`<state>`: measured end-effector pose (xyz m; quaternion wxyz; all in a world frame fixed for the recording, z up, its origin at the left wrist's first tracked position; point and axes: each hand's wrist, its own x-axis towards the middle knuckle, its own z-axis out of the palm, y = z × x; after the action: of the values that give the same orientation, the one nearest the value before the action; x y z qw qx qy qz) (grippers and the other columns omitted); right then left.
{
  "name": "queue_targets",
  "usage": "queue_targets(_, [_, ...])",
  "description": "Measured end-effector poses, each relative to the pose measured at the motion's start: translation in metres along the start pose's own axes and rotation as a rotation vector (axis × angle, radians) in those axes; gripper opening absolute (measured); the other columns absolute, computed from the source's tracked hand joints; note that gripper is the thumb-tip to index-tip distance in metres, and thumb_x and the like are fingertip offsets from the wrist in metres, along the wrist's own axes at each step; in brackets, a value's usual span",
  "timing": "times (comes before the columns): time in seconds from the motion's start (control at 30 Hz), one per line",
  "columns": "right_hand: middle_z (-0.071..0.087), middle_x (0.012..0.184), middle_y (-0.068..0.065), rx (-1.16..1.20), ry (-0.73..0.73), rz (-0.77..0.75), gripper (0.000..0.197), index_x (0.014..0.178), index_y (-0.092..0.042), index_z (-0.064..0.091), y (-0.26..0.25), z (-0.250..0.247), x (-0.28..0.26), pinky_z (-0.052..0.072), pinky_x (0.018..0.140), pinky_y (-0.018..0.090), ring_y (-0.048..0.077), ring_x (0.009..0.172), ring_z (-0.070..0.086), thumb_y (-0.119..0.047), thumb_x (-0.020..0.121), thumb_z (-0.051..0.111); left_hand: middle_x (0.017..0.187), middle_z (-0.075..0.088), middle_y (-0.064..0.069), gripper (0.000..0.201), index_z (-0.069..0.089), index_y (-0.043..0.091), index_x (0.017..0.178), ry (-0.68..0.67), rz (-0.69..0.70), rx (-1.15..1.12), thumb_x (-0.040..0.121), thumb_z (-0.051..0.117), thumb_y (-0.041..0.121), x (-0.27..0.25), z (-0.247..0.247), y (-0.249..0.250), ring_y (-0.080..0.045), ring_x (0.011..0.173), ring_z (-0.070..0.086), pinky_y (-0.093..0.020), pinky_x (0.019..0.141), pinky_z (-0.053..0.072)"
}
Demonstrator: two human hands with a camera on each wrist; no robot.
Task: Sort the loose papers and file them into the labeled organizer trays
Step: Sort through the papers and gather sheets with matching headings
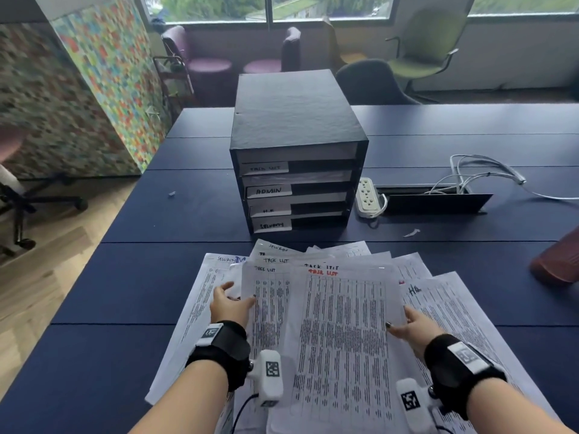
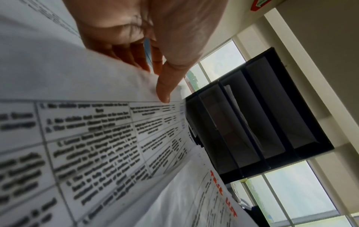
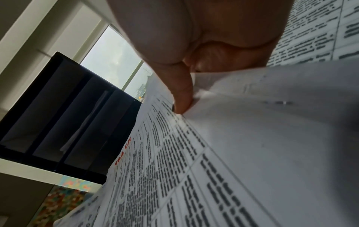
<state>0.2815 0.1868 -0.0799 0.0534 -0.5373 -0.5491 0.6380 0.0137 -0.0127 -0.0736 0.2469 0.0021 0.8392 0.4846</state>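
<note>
Top sheet (image 1: 341, 333), headed "TASK LIST" in red, lies uppermost on the papers (image 1: 200, 308) fanned across my near edge of the table (image 1: 131, 214). I have it by both side edges. My left hand (image 1: 230, 303), at 9 o'clock of the sheet, has its fingers tucked beneath the paper edge and the thumb (image 2: 164, 86) laid straight on top; the left wrist view shows this pinch. My right hand (image 1: 407, 327), at 3 o'clock, nips the opposite edge, its thumb (image 3: 181, 98) pressed onto the print and its fingers hidden under the page.

Other sheets bear the handwritten headings "TASK LIST", "SECURITY" and "HR". At 12 o'clock of the papers, just beyond them, stands the black organizer (image 1: 297, 145). Its four trays are labelled, top to bottom, TASK LIST, ADMIN, a blurred label I cannot read, and SECURITY.

At 3 o'clock of the organizer lies a white power strip (image 1: 367, 197), with cables (image 1: 479, 170) further right.
</note>
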Motion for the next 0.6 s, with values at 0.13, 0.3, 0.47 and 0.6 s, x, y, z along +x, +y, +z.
queue_targets(0.13, [0.064, 0.089, 0.010, 0.021, 0.029, -0.014, 0.039, 0.113, -0.006, 0.055, 0.005, 0.000, 0.003, 0.047, 0.089, 0.047, 0.027, 0.082, 0.059, 0.015, 0.080, 0.057, 0.092, 0.065, -0.006, 0.020, 0.058, 0.015, 0.100, -0.053, 0.059, 0.040, 0.083, 0.069, 0.013, -0.002, -0.001, -0.003, -0.017, 0.071, 0.057, -0.027, 0.068, 0.043])
queue_targets(0.3, [0.065, 0.085, 0.009, -0.018, 0.061, 0.028, 0.031, 0.112, 0.000, 0.059, 0.009, -0.001, 0.003, 0.048, 0.090, 0.047, 0.028, 0.082, 0.060, 0.007, 0.082, 0.061, 0.073, 0.063, 0.005, 0.006, 0.062, 0.020, 0.084, -0.031, 0.155, 0.099, 0.087, 0.064, 0.016, -0.009, -0.008, -0.008, -0.017, 0.065, 0.058, -0.023, 0.056, 0.042])
queue_targets(0.47, [0.064, 0.089, 0.014, 0.083, 0.040, 0.031, 0.031, 0.112, 0.001, 0.055, 0.010, -0.002, 0.002, 0.049, 0.083, 0.046, 0.031, 0.084, 0.059, 0.009, 0.083, 0.057, 0.076, 0.061, 0.002, 0.012, 0.055, 0.018, 0.081, 0.054, 0.182, 0.046, 0.092, 0.055, 0.015, 0.001, -0.026, -0.008, -0.015, 0.061, 0.053, -0.021, 0.053, 0.036])
queue_targets(0.6, [0.062, 0.089, 0.014, 0.172, 0.023, 0.020, 0.030, 0.112, -0.001, 0.053, 0.010, -0.002, 0.001, 0.046, 0.081, 0.044, 0.029, 0.080, 0.057, 0.013, 0.086, 0.051, 0.094, 0.065, -0.011, 0.005, 0.049, 0.015, 0.099, -0.042, 0.139, -0.104, 0.097, 0.047, 0.011, 0.008, -0.036, -0.011, -0.022, 0.072, 0.058, -0.035, 0.069, 0.050])
